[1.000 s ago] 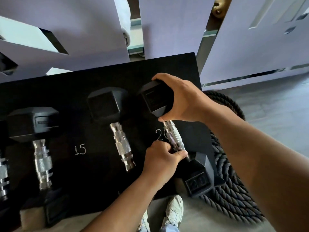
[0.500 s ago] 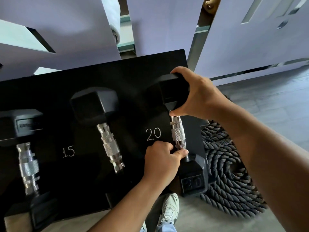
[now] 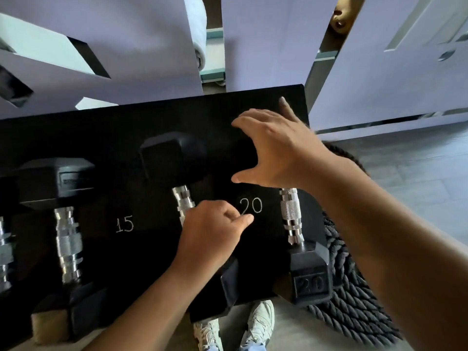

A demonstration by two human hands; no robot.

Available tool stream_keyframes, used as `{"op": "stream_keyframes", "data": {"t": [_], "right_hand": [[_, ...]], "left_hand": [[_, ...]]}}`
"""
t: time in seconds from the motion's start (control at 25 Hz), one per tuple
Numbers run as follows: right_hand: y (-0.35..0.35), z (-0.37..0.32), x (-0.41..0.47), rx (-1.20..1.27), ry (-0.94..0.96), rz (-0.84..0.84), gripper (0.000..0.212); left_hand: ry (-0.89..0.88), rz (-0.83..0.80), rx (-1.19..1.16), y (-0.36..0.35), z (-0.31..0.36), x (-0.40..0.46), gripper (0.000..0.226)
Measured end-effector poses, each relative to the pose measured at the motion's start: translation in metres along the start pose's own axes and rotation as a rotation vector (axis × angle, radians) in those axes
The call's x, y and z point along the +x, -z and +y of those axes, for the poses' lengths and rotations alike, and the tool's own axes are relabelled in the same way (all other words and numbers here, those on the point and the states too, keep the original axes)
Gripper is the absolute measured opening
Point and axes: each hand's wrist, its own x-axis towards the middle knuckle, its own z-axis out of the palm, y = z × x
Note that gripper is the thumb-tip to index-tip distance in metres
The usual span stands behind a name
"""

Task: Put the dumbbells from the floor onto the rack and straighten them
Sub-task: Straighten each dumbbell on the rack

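Right hand (image 3: 276, 148) fingers (image 3: 243, 117) spread open above the far head of the 20 dumbbell (image 3: 291, 211) on the rack (image 3: 126, 127); left hand (image 3: 212, 231), loosely curled, holds nothing beside the next dumbbell (image 3: 177, 163). Best nudge both heads square, handles parallel.

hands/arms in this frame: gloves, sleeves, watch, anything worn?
Nothing worn that shows. The left hand and right hand are bare: no gloves, no rings visible. Both forearms are bare up to the frame edge, with no sleeve cuff, watch or wristband in view. Lower down, only pale lace-up sneakers and a bit of light blue trouser leg show.
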Motion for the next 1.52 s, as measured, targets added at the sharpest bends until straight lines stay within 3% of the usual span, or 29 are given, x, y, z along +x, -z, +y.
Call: {"op": "stream_keyframes", "data": {"t": [0.12,0.32,0.52,0.88,1.4,1.52], "right_hand": [[-0.014,-0.04,0.026,0.077,0.114,-0.073,0.101],[-0.033,-0.07,0.048,0.193,0.15,-0.13,0.107],[-0.035,-0.072,0.054,0.194,0.14,-0.08,0.088],[-0.012,-0.025,0.026,-0.154,0.064,-0.036,0.079],[-0.016,-0.022,0.022,-0.114,0.01,0.072,0.093],[-0.008,-0.026,0.021,-0.066,-0.049,0.041,0.085]], "left_hand": [[0.046,0.115,0.02,0.035,-0.028,-0.011,0.039],[0.176,0.002,0.187,0.038,-0.064,-0.023,0.064],[0.263,-0.003,-0.228,0.025,-0.073,-0.029,0.065],[0.141,-0.095,-0.144,-0.002,-0.044,-0.022,0.057],[0.154,-0.222,-0.067,0.009,-0.041,-0.005,0.058],[0.145,-0.226,-0.077,0.025,-0.035,0.014,0.057]]}}
